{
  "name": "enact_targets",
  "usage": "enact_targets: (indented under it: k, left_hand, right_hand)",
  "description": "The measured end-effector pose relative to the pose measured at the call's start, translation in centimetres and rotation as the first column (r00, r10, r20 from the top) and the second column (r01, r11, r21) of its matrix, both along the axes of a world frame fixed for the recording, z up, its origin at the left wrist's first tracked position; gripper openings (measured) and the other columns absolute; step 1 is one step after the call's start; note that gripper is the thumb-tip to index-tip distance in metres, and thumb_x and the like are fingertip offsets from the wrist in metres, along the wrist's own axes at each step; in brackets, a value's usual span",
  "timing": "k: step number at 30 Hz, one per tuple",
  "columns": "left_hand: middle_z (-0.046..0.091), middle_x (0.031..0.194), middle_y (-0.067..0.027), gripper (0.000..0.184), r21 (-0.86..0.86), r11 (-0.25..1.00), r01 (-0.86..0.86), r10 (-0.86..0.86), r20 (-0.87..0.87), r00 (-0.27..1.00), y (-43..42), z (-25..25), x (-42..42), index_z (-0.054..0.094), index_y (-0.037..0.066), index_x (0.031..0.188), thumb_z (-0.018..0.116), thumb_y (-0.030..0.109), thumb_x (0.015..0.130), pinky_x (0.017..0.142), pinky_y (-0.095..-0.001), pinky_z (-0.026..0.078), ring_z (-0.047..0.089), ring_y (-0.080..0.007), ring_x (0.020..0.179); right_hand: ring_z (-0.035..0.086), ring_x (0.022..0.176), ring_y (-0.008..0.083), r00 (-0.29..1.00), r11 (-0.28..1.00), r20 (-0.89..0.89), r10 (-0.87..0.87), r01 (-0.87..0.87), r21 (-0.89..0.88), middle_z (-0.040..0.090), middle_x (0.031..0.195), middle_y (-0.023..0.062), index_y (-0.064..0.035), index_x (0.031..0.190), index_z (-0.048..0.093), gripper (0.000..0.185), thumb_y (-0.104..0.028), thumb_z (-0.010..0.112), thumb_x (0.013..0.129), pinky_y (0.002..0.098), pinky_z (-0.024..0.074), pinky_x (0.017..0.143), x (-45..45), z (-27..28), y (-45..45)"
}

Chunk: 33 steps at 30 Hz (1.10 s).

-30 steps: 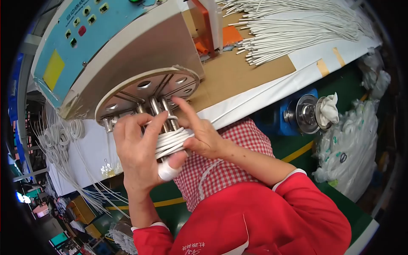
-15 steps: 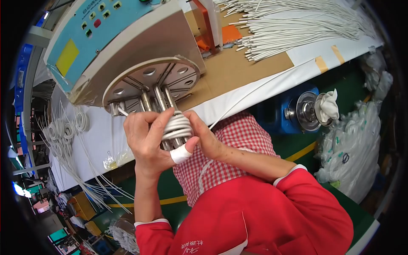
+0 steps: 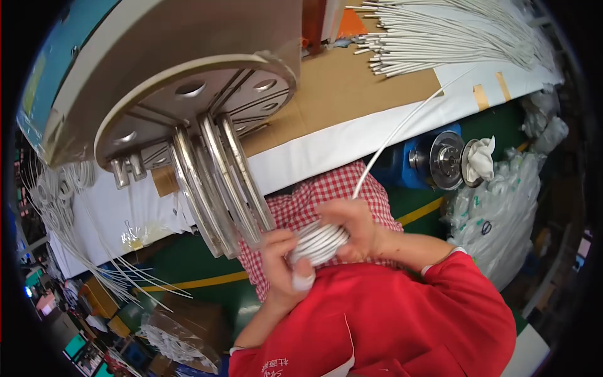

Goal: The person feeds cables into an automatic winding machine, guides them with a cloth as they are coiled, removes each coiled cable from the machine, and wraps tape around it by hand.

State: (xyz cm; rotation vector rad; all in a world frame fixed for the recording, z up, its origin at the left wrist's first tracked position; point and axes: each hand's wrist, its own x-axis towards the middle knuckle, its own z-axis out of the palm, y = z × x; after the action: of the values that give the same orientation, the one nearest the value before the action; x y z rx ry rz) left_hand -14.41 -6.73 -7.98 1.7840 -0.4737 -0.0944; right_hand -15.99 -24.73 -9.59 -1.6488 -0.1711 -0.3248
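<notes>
A coil of white cable (image 3: 319, 244) sits between my two hands, close to my body and off the winding machine. My left hand (image 3: 282, 261), with white tape round the thumb, grips the coil's left side. On the other side my right hand (image 3: 353, 229) is closed round the coil, its fingers somewhat blurred. One cable end (image 3: 402, 125) runs from the coil up toward the table. To the upper left, bare metal rods (image 3: 217, 182) stick out from the machine's round plate (image 3: 169, 94).
Many straight white cables (image 3: 452, 38) lie on the table at the upper right. Finished coils with loose tails (image 3: 59, 188) lie on the left. A blue device with a metal disc (image 3: 440, 160) and a heap of clear plastic bags (image 3: 493, 213) are at the right.
The coil has come off the machine's rods and moved down toward my body, held by both hands. The view has shifted closer to the rods, which are now bare.
</notes>
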Motion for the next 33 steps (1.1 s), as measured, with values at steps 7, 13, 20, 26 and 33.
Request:
enact_targets:
  k: [7,13,20,26,33]
  left_hand:
    - [0.063,0.091,-0.0141,0.041,0.049,0.984,0.172,-0.172,0.531,0.83,-11.5,-0.9,10.7,0.06,0.007,0.104,0.054,0.046,0.092,0.063,-0.04,0.049,0.062,-0.0335,0.075]
    - [0.053,0.07,-0.0098,0.022,0.166,0.966,0.198,-0.258,0.597,0.759,-12.3,-1.1,12.5,0.064,0.007,0.093,0.062,0.026,0.081,0.057,-0.0379,0.045,0.056,-0.0282,0.062]
    - [0.056,0.067,-0.0142,0.02,0.054,0.994,0.097,-0.111,0.555,0.824,-14.8,-0.2,14.5,0.06,0.002,0.078,0.058,0.02,0.088,0.057,-0.0413,0.044,0.056,-0.0344,0.062]
    - [0.058,0.064,-0.0144,0.04,-0.049,0.974,0.221,-0.203,0.243,0.949,-10.9,-1.7,11.1,0.059,0.0,0.076,0.045,0.029,0.1,0.054,-0.0371,0.043,0.059,-0.0265,0.058]
    - [0.058,0.063,-0.009,0.048,-0.028,0.992,0.122,-0.122,-0.011,0.992,-11.4,0.0,12.4,0.057,0.0,0.069,0.042,0.032,0.102,0.054,-0.0341,0.042,0.053,-0.0197,0.056]
  right_hand:
    - [0.062,0.055,0.0248,0.926,0.639,0.349,-0.147,0.358,-0.68,0.066,0.074,0.0081,0.0015,0.135,0.047,0.066,-0.043,0.061,0.088,0.0351,0.048,0.048,7.4,4.9,-7.8]
    - [0.067,0.072,0.0316,0.823,0.66,0.431,-0.371,0.56,-0.501,0.069,0.1,0.0174,0.0057,0.134,0.045,0.053,-0.028,0.052,0.095,0.0359,0.0528,0.061,7.4,0.9,-6.8]
    - [0.06,0.053,0.0268,0.848,0.626,0.286,-0.446,0.523,-0.578,0.063,0.066,0.0106,-0.0061,0.114,0.063,0.031,-0.02,0.059,0.086,0.0378,0.049,0.053,10.7,1.8,-7.8]
    - [0.059,0.05,0.0248,0.928,0.76,0.346,-0.137,0.322,-0.564,0.059,0.057,0.0065,-0.0108,0.103,0.065,0.022,-0.023,0.06,0.086,0.0367,0.047,0.051,8.8,2.3,-7.4]
    - [0.058,0.044,0.0217,0.888,0.761,0.336,-0.313,0.446,-0.471,0.057,0.053,0.0058,-0.0097,0.112,0.062,0.024,-0.014,0.056,0.089,0.0331,0.0439,0.042,9.1,0.8,-7.2]
